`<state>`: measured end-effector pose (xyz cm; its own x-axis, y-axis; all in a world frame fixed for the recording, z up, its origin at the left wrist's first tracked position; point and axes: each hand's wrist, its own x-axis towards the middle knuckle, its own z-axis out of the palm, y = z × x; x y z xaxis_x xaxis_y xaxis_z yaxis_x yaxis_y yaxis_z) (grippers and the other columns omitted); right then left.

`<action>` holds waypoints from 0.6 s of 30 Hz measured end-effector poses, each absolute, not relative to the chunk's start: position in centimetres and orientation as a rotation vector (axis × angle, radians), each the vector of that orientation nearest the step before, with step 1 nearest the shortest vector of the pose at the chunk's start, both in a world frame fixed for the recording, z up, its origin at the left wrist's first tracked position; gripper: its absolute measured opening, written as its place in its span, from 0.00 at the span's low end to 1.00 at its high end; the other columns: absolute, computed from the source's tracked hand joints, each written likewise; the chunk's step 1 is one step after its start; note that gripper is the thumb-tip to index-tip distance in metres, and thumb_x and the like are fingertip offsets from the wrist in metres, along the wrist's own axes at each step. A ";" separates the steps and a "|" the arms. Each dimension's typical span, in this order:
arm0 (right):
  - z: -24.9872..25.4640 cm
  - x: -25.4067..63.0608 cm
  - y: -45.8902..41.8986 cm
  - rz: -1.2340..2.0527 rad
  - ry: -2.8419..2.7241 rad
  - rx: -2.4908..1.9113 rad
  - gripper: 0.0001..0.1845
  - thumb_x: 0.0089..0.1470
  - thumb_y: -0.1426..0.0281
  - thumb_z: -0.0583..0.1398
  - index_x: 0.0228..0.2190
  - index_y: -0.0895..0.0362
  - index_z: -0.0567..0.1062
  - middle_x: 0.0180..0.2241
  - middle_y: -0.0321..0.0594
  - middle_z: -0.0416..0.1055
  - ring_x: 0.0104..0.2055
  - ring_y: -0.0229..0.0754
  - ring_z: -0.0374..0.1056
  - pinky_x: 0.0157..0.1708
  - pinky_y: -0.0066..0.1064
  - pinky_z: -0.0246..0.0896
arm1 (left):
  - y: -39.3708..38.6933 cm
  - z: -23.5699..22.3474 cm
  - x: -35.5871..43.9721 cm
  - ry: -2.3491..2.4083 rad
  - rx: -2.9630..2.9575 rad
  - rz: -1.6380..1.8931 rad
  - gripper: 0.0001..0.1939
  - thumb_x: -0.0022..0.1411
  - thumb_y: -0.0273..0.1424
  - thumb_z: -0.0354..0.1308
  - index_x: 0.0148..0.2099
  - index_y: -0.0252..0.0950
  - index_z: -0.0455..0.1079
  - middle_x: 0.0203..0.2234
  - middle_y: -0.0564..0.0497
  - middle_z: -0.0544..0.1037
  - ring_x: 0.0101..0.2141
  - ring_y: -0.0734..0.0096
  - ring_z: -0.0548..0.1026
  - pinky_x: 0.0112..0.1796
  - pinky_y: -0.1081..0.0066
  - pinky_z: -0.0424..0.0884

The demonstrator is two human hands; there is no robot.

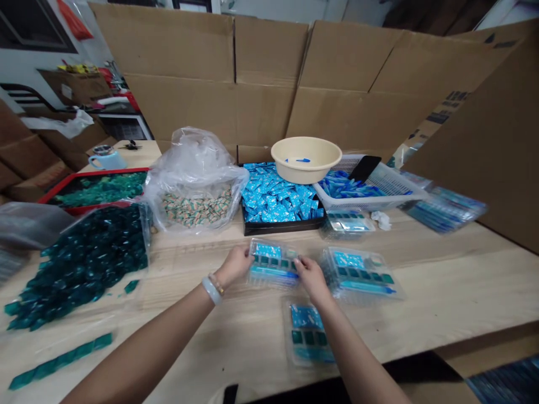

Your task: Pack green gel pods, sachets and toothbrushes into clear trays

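Note:
A clear plastic pack [273, 262] with blue and green packets inside lies on the wooden table [442, 280]. My left hand [236, 265] grips its left end, fingers curled on the edge. My right hand [310, 276] presses on its right end with fingers bent. A second filled pack [362, 272] lies just to the right, touching nothing of my hands. A third one [309, 332] lies nearer to me, partly under my right forearm.
A heap of dark green packets [80, 264] covers the left. Behind stand a clear bag of striped packets [196, 185], a black tray of blue packets [278, 199], a beige bowl [306, 159] and a white basket [379, 188]. Cardboard walls [345, 84] enclose the back and right.

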<state>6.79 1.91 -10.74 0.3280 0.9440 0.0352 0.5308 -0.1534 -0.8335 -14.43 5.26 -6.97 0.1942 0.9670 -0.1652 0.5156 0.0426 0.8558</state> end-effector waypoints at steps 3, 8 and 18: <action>-10.4 6.4 1.4 0.745 -1.178 -1.713 0.23 0.42 0.60 0.54 0.36 0.63 0.73 0.36 0.49 0.69 0.38 0.46 0.65 0.39 0.37 0.59 | 4.8 -6.4 -14.2 1.375 1.536 0.908 0.11 0.47 0.24 0.54 0.37 0.32 0.67 0.30 0.49 0.73 0.33 0.69 0.70 0.36 0.70 0.65; -8.7 5.6 0.5 0.963 -0.962 -1.391 0.23 0.42 0.62 0.58 0.40 0.59 0.67 0.39 0.45 0.69 0.40 0.43 0.65 0.41 0.35 0.59 | 4.1 -6.1 -14.4 1.128 1.209 0.999 0.23 0.49 0.31 0.56 0.48 0.32 0.59 0.33 0.49 0.70 0.32 0.72 0.69 0.33 0.72 0.66; -4.4 5.5 -1.8 1.285 -0.626 -1.146 0.18 0.35 0.63 0.65 0.32 0.55 0.72 0.32 0.36 0.72 0.33 0.38 0.67 0.31 0.27 0.62 | 0.6 -4.0 -16.0 0.870 1.096 0.820 0.22 0.49 0.35 0.59 0.46 0.34 0.61 0.38 0.47 0.69 0.38 0.67 0.68 0.36 0.71 0.65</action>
<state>5.52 -1.80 -4.37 0.2341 0.9466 -0.2217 -0.4084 -0.1112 -0.9060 -16.00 0.56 -3.99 0.4285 0.8860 -0.1770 -0.1239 0.2516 0.9599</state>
